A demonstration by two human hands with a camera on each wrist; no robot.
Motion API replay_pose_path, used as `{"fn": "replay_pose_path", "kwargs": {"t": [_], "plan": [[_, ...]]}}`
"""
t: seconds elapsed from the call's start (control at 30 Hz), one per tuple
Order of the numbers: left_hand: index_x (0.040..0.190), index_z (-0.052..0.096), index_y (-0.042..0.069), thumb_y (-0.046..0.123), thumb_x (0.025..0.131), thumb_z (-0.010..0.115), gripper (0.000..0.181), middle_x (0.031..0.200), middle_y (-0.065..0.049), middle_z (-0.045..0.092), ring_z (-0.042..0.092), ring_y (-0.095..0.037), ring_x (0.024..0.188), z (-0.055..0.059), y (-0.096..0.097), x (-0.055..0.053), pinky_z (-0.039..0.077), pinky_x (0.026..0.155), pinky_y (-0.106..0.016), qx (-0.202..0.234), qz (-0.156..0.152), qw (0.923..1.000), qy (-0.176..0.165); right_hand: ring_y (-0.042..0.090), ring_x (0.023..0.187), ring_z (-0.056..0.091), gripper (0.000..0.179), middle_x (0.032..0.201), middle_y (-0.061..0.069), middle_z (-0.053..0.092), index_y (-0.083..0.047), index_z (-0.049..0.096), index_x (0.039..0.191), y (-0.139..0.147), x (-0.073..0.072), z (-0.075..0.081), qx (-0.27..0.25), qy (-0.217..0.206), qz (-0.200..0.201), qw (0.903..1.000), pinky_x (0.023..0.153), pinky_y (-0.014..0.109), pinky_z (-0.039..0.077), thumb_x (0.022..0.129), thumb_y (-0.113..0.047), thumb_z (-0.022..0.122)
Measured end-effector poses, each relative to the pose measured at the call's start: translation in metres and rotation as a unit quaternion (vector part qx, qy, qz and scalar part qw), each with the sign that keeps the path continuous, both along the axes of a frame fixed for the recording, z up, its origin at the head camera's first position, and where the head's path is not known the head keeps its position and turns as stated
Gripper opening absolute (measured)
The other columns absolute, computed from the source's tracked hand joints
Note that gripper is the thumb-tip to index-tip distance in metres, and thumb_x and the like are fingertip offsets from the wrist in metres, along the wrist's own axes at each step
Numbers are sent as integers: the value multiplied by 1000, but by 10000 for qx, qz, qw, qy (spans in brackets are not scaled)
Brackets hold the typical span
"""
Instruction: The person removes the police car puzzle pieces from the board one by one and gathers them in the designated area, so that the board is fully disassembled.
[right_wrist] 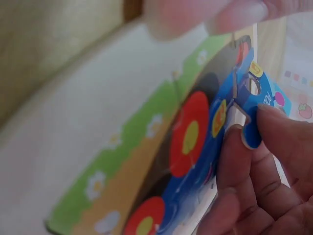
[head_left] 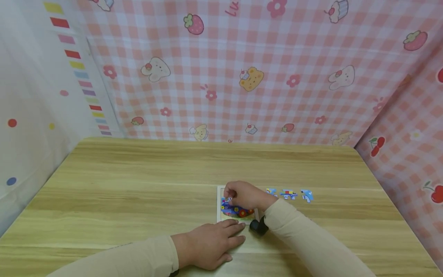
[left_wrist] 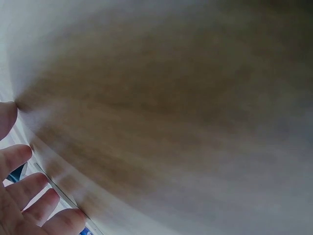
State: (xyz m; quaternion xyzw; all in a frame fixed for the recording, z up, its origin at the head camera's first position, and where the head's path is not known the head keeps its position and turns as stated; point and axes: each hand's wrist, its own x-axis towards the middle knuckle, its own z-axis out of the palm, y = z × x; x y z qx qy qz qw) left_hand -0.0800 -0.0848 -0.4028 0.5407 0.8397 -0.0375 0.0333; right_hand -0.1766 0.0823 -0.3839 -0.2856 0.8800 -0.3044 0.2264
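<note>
A jigsaw board with a white frame [head_left: 219,209] lies on the table, with a blue vehicle picture with red and yellow wheels partly filled in. Over its upper left part, my right hand [head_left: 246,195] pinches a blue puzzle piece [right_wrist: 266,93] between thumb and fingers. The piece is tilted, its edge right against the pieces in the board, and some white lettering shows on it. My left hand [head_left: 212,245] rests palm down with spread fingers, fingertips at the board's lower edge. In the left wrist view, the fingers [left_wrist: 36,188] lie along that edge.
Several loose puzzle pieces are in a row right of the board, among them a piece with a red and yellow picture [head_left: 288,194] and a light blue piece [head_left: 307,195]. A black wrist device [head_left: 258,227] is on the right wrist. A checked cloth [head_left: 221,104] hangs behind the wooden table [head_left: 138,181].
</note>
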Motion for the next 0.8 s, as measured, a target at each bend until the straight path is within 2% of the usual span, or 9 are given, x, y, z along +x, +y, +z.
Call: {"fn": "replay_pose_path", "kwargs": {"t": [0.33, 0.53, 0.8], "plan": [[142, 48, 17, 40, 97, 51, 50, 150, -6, 40, 38, -21, 137, 2, 0, 0, 41, 103, -27, -10, 17, 9999, -144, 11, 78, 53, 14, 85, 4, 62, -8, 60, 90, 1, 0, 1, 0, 159, 239, 9996, 73, 27, 46, 86, 4, 65], [142, 48, 17, 40, 98, 50, 50, 151, -6, 39, 37, -21, 137, 2, 0, 0, 41, 103, -27, -6, 29, 9998, -186, 12, 80, 54, 13, 87, 6, 63, -8, 60, 91, 0, 2, 3, 77, 103, 113, 9999, 74, 29, 47, 87, 3, 65], [141, 49, 16, 39, 97, 51, 49, 150, -7, 41, 39, -22, 136, 2, -1, 1, 41, 103, -28, 30, -1, 10000, -76, 16, 88, 61, 15, 93, 5, 66, -8, 61, 90, -1, 3, 6, 91, -50, -130, 9999, 76, 31, 50, 86, 6, 64]]}}
